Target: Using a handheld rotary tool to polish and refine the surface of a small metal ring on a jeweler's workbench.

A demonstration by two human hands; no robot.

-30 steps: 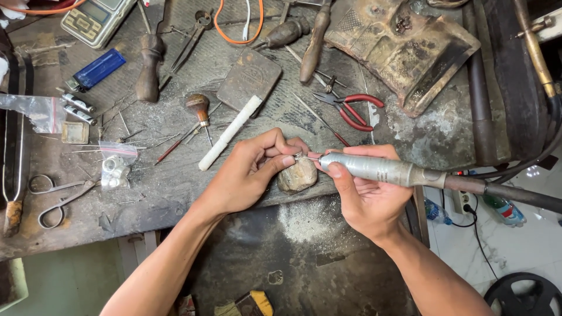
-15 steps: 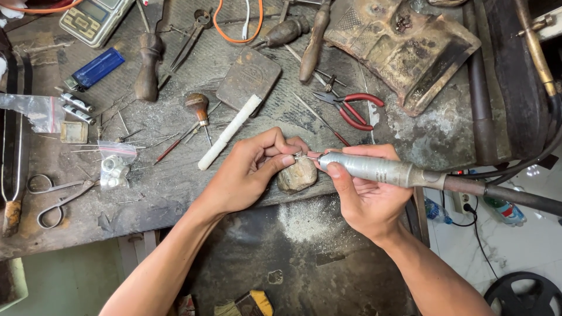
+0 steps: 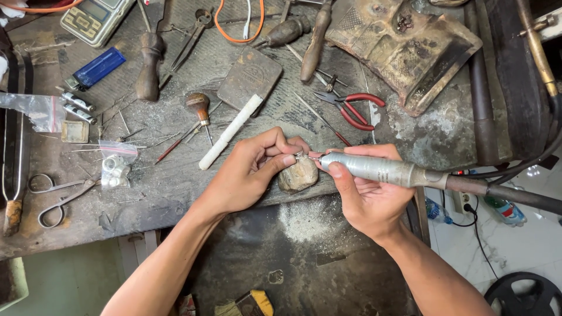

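My left hand (image 3: 249, 172) pinches a small metal ring (image 3: 300, 155) between thumb and fingertips, resting it on a worn wooden bench peg (image 3: 298, 174) at the bench's front edge. My right hand (image 3: 366, 199) grips a grey rotary handpiece (image 3: 374, 168) like a pen. Its tip points left and meets the small ring. A dark flexible shaft (image 3: 503, 193) runs from the handpiece off to the right.
The worn workbench (image 3: 175, 181) holds red-handled pliers (image 3: 354, 108), a white stick (image 3: 230, 131), a grey block (image 3: 250, 79), wooden-handled tools (image 3: 149, 64), a blue lighter (image 3: 96, 67), a digital scale (image 3: 93, 17), scissors (image 3: 55, 196) and small plastic bags (image 3: 117, 164). A rusty metal piece (image 3: 404, 47) lies at the back right.
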